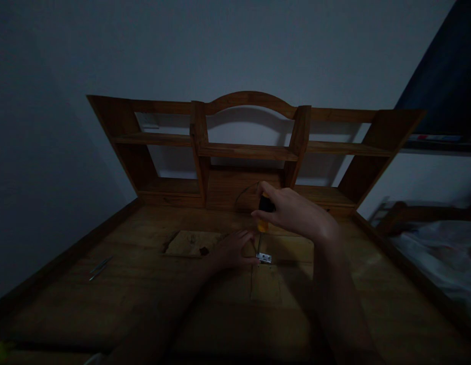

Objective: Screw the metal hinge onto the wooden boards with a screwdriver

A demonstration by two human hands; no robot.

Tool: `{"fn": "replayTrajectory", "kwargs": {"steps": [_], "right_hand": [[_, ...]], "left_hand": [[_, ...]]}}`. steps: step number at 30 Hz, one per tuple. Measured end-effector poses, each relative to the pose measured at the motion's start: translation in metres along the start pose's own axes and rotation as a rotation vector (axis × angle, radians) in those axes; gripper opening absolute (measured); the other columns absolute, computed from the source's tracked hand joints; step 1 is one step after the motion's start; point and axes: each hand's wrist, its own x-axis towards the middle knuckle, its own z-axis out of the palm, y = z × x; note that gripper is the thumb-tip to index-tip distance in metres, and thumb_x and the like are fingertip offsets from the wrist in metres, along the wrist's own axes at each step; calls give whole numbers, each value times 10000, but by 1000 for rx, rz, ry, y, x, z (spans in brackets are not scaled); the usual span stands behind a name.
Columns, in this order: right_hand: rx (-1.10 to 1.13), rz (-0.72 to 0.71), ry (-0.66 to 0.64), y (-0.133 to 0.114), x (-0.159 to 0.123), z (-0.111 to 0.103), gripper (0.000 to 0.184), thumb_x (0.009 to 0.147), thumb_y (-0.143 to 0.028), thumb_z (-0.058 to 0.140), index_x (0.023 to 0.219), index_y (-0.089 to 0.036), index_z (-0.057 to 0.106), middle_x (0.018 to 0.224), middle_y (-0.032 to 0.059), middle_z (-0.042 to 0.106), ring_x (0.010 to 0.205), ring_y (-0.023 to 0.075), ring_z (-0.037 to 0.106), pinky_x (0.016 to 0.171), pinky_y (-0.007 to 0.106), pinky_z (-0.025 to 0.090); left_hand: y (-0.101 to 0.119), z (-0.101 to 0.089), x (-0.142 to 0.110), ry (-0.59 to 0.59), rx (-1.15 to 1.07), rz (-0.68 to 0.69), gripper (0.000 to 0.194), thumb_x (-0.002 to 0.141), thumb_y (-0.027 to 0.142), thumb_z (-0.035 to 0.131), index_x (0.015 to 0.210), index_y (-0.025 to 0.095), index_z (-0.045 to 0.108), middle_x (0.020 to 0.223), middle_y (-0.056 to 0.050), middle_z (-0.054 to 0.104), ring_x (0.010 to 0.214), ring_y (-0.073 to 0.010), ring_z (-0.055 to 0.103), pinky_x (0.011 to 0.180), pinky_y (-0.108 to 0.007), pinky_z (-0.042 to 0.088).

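My right hand [296,213] is wrapped round the black and orange handle of a screwdriver [263,215], held upright with its shaft pointing down onto a small silver hinge [264,257]. The hinge lies on flat wooden boards [281,284] on the desk. My left hand [231,249] rests flat on the boards just left of the hinge, fingers stretched toward it and touching its edge. A lighter wooden board [191,243] lies under and left of that hand.
The wooden desk [106,304] has a raised rim and a shelved hutch [250,147] against the wall at the back. Two thin metal pieces [100,267] lie at the left. A bed with white bedding [440,258] stands to the right. The room is dim.
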Motion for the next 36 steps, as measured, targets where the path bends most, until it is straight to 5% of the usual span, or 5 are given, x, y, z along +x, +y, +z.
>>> {"fn": "replayTrajectory", "kwargs": {"steps": [6, 13, 20, 29, 36], "right_hand": [[-12, -80, -15, 7, 1, -2, 415, 822, -330, 662, 1191, -221, 506, 1158, 91, 610, 1062, 250, 580, 874, 345, 437], [-67, 49, 42, 1, 3, 2, 520, 842, -582, 590, 1172, -197, 480, 970, 97, 646, 880, 264, 616, 700, 332, 430], [16, -88, -15, 7, -1, -5, 267, 880, -368, 593, 1097, -240, 505, 1017, 51, 652, 944, 222, 618, 777, 307, 429], [25, -103, 11, 5, 0, -4, 335, 834, -304, 601, 1137, -212, 493, 1169, 94, 600, 1065, 242, 578, 890, 345, 431], [-5, 34, -3, -3, -3, -4, 279, 931, -455, 485, 1078, -220, 516, 916, 67, 650, 849, 231, 619, 713, 326, 431]], "left_hand": [[0, 0, -1, -1, 2, 19, 546, 763, 557, 710, 1169, 240, 531, 1240, -66, 590, 1143, -258, 559, 987, -388, 440], [-1, 0, -1, -1, 4, 5, 545, 760, 566, 707, 1161, 240, 535, 1258, -74, 581, 1156, -274, 549, 989, -408, 438], [2, -3, 0, -12, -24, 3, 529, 760, 557, 711, 1155, 247, 542, 1259, -69, 582, 1161, -267, 550, 994, -396, 437], [3, -2, 1, -3, -28, 17, 507, 751, 552, 724, 1110, 242, 547, 1204, -55, 602, 1110, -250, 571, 958, -373, 449], [2, 0, 0, 16, 19, -7, 555, 750, 568, 718, 1157, 236, 537, 1233, -73, 595, 1133, -272, 565, 980, -396, 439]]}}
